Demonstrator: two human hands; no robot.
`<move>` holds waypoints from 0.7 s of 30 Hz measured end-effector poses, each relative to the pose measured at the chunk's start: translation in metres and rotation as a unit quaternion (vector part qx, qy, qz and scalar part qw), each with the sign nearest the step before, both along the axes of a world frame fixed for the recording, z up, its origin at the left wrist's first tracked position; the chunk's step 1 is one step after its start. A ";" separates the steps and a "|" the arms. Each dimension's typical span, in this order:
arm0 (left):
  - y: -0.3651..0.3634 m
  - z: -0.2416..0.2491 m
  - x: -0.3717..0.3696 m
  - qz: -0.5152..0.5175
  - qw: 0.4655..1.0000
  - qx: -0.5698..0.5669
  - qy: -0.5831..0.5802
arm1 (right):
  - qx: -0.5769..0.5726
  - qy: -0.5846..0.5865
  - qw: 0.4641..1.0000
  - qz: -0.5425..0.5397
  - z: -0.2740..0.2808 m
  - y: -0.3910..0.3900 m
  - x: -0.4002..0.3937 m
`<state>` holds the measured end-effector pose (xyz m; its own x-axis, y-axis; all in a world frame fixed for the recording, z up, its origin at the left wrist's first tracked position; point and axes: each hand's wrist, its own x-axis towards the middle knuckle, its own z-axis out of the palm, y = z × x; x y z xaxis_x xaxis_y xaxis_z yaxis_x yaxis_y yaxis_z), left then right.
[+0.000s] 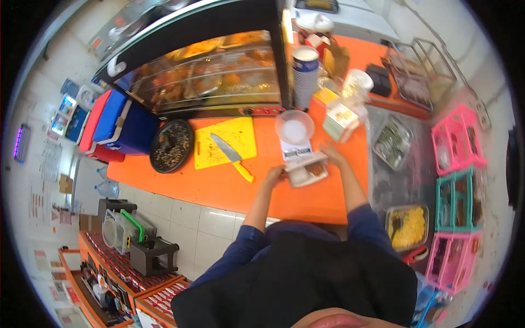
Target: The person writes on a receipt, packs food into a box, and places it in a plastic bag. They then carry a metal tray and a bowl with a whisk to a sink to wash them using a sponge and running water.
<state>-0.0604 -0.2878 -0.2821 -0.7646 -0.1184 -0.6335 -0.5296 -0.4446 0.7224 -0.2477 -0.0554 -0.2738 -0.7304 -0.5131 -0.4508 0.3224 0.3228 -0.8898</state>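
Note:
A white takeaway food box (309, 176) sits at the orange counter's front edge, its lid partly raised. Inside show a round white portion and something brown, too blurred to name. My left hand (277, 174) grips the box's left end, fingers closed round it. At the right end of the lid is my right hand (332, 153), fingers stretched out and somewhat smeared. Just behind the box stands a kitchen scale (296, 153) with a round clear plastic tub (295, 127) on top.
Left on the orange counter (219, 186) lie a yellow cutting board (205, 158), a knife (227, 147) and a black bowl (171, 146). A heated display case (208, 112) stands behind. Stacked cups (305, 82) and cartons (340, 121) are behind right; a tray of yellow food (407, 227) is right.

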 end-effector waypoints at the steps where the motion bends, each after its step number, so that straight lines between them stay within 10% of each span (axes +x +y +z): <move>1: -0.004 0.000 0.003 -0.023 1.000 -0.015 -0.003 | 0.045 0.141 0.989 0.021 -0.030 0.000 -0.003; 6: 0.013 -0.030 0.014 -0.008 0.993 -0.116 0.029 | -0.129 -0.027 0.980 -0.151 0.002 0.029 0.078; 12: 0.046 -0.049 0.025 -0.094 0.894 -0.388 0.203 | -0.077 0.166 0.969 -0.166 -0.022 0.061 0.141; 14: 0.044 -0.023 0.023 -0.136 0.830 -0.496 0.215 | 0.095 0.415 0.904 0.030 0.007 0.059 0.138; 16: 0.039 0.059 0.030 -0.414 0.661 -0.564 0.271 | 0.153 0.428 0.876 0.164 0.063 0.035 0.135; 21: 0.034 0.045 0.022 -0.484 0.578 -0.571 0.324 | 0.300 0.401 0.780 0.375 0.089 0.004 0.140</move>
<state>-0.0384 -0.2534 -0.2369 -0.8556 0.5063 -0.1074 0.4165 0.7967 0.4379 -0.1075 -0.0515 -0.1846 -0.4969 -0.8039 -0.3269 -0.7400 0.5893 -0.3243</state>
